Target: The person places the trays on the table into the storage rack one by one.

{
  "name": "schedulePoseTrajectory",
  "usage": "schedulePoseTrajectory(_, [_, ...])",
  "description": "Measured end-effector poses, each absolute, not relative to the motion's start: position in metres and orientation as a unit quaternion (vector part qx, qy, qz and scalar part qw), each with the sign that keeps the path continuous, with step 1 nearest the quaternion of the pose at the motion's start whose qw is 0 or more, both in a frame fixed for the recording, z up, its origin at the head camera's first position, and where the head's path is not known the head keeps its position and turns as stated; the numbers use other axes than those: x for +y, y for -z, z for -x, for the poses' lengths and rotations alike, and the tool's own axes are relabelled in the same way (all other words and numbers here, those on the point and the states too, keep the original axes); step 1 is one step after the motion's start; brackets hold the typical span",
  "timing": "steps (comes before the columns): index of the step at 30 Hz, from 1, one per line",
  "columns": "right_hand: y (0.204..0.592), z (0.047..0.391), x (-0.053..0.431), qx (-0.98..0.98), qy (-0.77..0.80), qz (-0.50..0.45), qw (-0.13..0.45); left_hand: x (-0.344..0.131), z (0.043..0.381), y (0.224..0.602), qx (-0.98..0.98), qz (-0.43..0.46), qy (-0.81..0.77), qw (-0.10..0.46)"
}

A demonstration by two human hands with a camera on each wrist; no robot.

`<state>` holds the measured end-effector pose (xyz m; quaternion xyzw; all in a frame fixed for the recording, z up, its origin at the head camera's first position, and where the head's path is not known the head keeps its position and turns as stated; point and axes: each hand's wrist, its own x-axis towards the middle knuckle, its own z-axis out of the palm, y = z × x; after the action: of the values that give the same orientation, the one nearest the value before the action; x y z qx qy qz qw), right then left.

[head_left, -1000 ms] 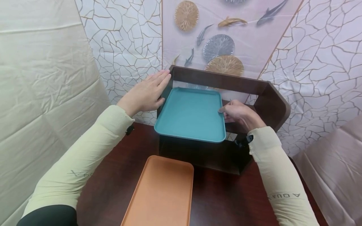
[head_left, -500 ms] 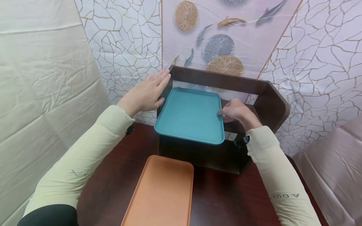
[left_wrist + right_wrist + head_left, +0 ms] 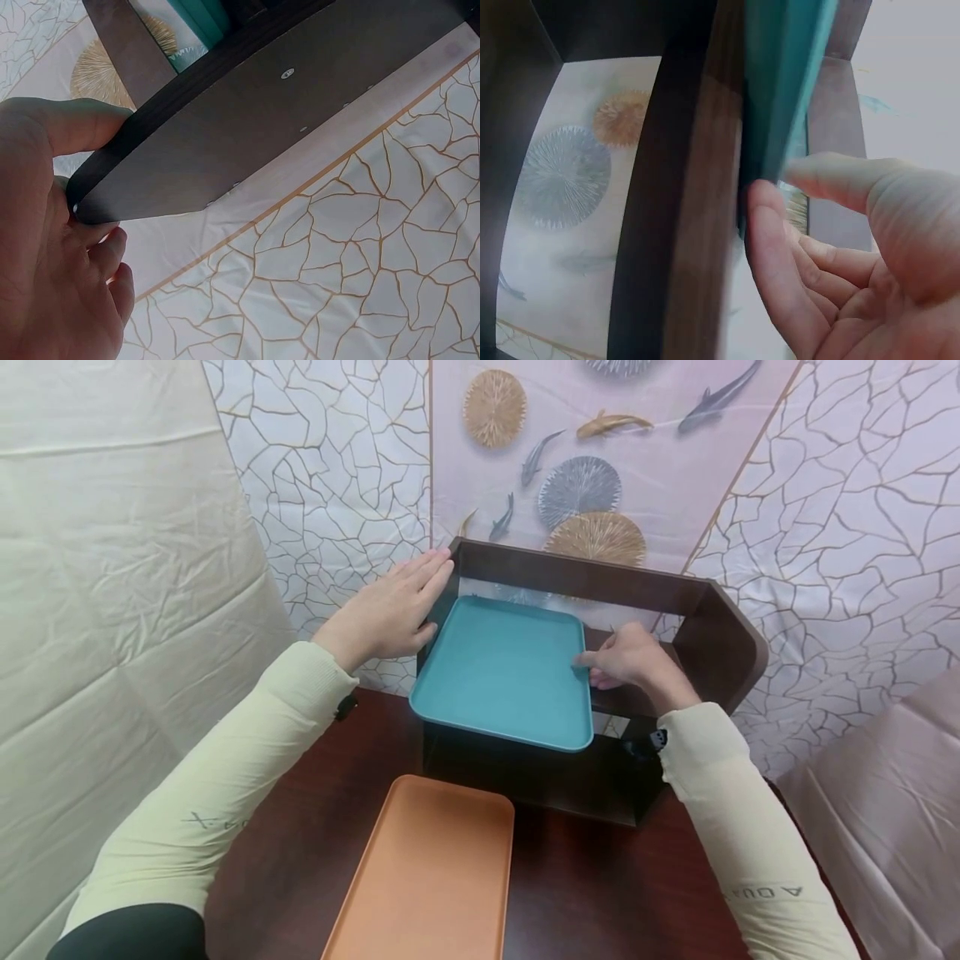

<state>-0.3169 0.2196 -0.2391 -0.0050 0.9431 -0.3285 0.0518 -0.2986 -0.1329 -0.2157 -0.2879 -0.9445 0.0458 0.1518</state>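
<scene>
A teal tray (image 3: 506, 668) lies on the upper level of a dark brown shelf (image 3: 585, 566), its near end jutting out over the front. My right hand (image 3: 630, 662) pinches the tray's right rim. In the right wrist view, the thumb is on top of the teal rim (image 3: 787, 90) and the fingers are below it. At the shelf's left side, my left hand (image 3: 393, 610) grips the upright panel. The left wrist view shows the thumb on one side of that dark panel (image 3: 225, 135) and the fingers curled behind its edge.
An orange tray (image 3: 435, 868) lies on the reddish-brown table (image 3: 592, 893) in front of the shelf. The shelf's right side panel (image 3: 727, 643) rises beside my right wrist. Patterned cloth (image 3: 337, 468) hangs behind, with pale drapes at both sides.
The teal tray's near right corner has swung slightly left and toward me, the right hand shifting a little left with its rim. My left hand stays on the shelf panel.
</scene>
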Motion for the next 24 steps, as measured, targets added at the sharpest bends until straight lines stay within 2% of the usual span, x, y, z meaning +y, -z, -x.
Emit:
schedulePoseTrajectory(12, [0.221, 0.275, 0.241, 0.931, 0.349, 0.043, 0.1, -0.135, 0.298, 0.216, -0.945, 0.288, -0.045, 0.151])
schedulePoseTrajectory(24, [0.24, 0.225, 0.254, 0.923, 0.341, 0.109, 0.138, -0.135, 0.299, 0.215, -0.945, 0.289, -0.046, 0.146])
